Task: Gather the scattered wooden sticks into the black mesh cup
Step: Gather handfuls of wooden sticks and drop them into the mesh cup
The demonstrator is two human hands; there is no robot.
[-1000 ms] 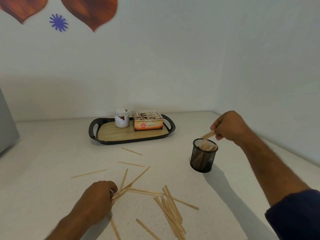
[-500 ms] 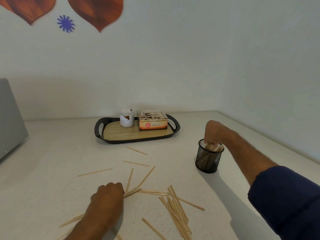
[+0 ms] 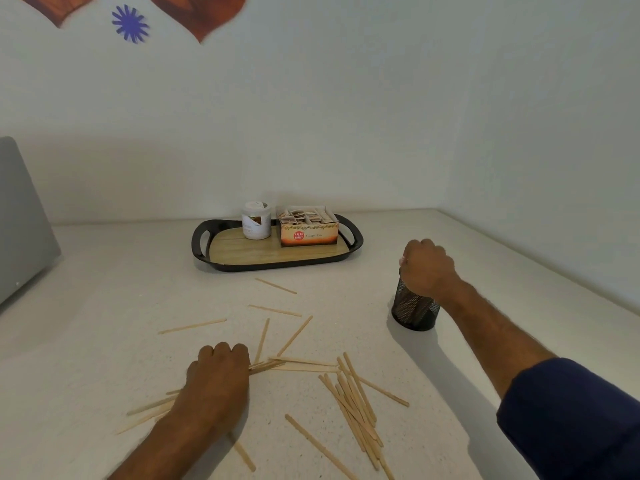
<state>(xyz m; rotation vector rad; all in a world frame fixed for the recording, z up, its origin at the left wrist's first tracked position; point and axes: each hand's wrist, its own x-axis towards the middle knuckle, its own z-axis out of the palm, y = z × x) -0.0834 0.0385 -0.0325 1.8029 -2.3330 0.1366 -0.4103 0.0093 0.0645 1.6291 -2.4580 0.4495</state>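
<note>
Left hand (image 3: 217, 381) low on the bench (image 3: 104, 306), fingers curled round a bundle of wooden sticks (image 3: 266, 366) whose ends poke out to the right of the knuckles and again behind the wrist to the left. Right hand (image 3: 426, 266) over the mouth of the black mesh cup (image 3: 414, 311), knuckles up, fingers curled down into the opening; cannot tell whether that grip has hold of anything. Cup upright on the right side of the bench, sticks dimly showing through its mesh. Loose pile of sticks (image 3: 356, 403) fanned out right of the left hand, near the front edge. More single sticks (image 3: 275, 285) lying apart between the hands and the tray. Dark blue sleeve (image 3: 571, 417) at the lower right. Black-rimmed tray (image 3: 202, 252) with a wooden floor at the back, carrying a white jar (image 3: 256, 220) and, just beside it, an open tea box (image 3: 308, 227). Grey slab (image 3: 20, 220) at the far left edge. Purple flower sticker (image 3: 130, 23) high on the wall.
</note>
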